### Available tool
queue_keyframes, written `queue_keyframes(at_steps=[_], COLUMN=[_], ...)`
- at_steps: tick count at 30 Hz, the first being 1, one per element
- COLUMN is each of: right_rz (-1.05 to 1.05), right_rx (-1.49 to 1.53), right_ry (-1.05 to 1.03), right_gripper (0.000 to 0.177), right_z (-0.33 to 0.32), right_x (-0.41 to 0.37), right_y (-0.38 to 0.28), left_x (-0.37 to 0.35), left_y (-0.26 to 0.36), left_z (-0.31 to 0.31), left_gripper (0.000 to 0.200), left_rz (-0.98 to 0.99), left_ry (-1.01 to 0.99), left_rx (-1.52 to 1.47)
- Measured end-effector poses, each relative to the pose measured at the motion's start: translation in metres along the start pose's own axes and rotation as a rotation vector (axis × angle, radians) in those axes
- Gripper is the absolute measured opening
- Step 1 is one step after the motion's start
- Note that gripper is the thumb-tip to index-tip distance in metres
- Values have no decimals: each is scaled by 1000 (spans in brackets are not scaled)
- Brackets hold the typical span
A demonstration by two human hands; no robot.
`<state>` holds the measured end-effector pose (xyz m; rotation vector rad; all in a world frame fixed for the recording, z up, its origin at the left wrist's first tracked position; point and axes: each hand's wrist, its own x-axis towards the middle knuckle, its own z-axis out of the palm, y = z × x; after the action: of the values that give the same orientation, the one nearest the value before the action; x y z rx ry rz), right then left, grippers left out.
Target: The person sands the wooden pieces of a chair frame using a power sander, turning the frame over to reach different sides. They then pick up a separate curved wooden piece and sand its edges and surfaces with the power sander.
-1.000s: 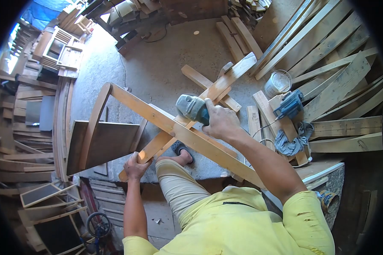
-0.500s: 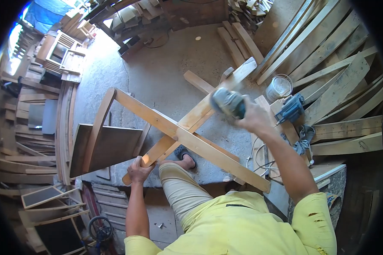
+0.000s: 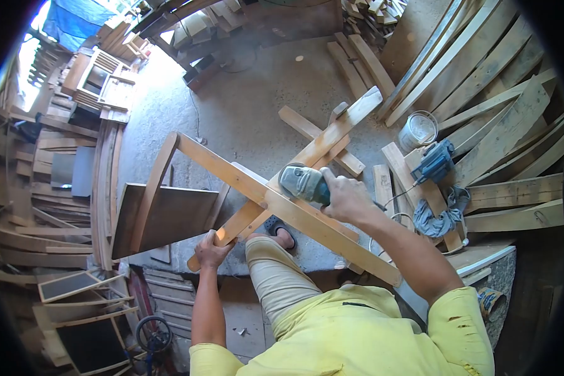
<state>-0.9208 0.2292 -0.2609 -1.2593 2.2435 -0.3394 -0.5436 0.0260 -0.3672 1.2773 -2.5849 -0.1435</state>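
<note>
My right hand [image 3: 348,195] is wrapped around a dusty green power sander [image 3: 302,182]. The sander's head rests on or just above a long wooden beam [image 3: 332,135], close to where it crosses a second board [image 3: 332,235] in an X. My left hand [image 3: 212,249] grips the beam's lower left end. Attached at the second board's far end is a curved wooden piece [image 3: 153,188], with a dark flat panel [image 3: 169,216] beside it. The sander's underside is hidden from view.
A white bucket [image 3: 418,130], a blue power tool [image 3: 433,163] and a grey cloth [image 3: 442,216] sit at the right. Long planks [image 3: 482,81] lean behind them. Lumber stacks [image 3: 56,207] line the left. A white cord [image 3: 382,235] loops near the boards.
My right hand has brought the sander down and left along the beam, from its upper part toward the crossing. My left hand keeps its grip. The whole view has shifted slightly.
</note>
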Motion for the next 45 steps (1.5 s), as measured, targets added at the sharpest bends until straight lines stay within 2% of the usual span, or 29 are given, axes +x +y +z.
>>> queue_keyframes(at_steps=[3, 8, 10, 11, 13, 15, 17, 19, 21, 27, 31, 33, 34, 38, 41, 43, 45], right_rz=[49, 181, 199, 194, 364, 340, 238, 195, 47, -15, 1, 1, 123, 154, 317, 343, 327], right_rx=[-12, -7, 50, 48, 84, 104, -6, -14, 59, -36, -59, 3, -22, -8, -10, 25, 43], right_ry=[61, 101, 269, 270, 336, 337, 324, 243, 134, 4, 35, 136, 89, 219, 280, 370, 344], right_gripper=[73, 66, 71, 71, 73, 74, 73, 68, 61, 61, 61, 61, 62, 64, 67, 68, 69], right_z=[0, -39, -39, -44, -55, -49, -32, -18, -6, 4, -6, -12, -23, -39, -54, -55, -48], right_x=[2, -2, 6, 10, 12, 14, 11, 7, 6, 16, 12, 11, 10, 15, 17, 23, 23], right_y=[34, 73, 95, 100, 98, 93, 73, 44, 16, -16, 7, 27, 29, 71, 107, 117, 105], left_x=[-1, -1, -1, -1, -1, -1, -1, -1, 0, 0, 1, 1, 1, 0, 1, -1, 0], left_y=[2, 4, 4, 4, 2, 0, 0, 2, 3, 4, 4, 5, 5, 0, 0, -1, -1], left_z=[2, 1, -1, -1, -1, -1, -1, -3, -5, -5, -3, -4, -3, -4, -2, -2, -2], left_gripper=[59, 56, 55, 55, 54, 54, 54, 54, 54, 53, 53, 52, 52, 53, 54, 55, 55], left_rz=[-4, 24, 14, 11, 9, 1, -14, -1, -20, -6, -4, 1, 3, -10, -15, -19, -10], left_ry=[8, 42, 17, 21, 7, -2, -11, 4, -8, 8, 34, 50, 50, 12, -3, 0, -1], left_rx=[-28, -2, -36, -35, -10, -22, -35, -10, 3, -40, -55, -56, -59, -42, -44, -49, -43])
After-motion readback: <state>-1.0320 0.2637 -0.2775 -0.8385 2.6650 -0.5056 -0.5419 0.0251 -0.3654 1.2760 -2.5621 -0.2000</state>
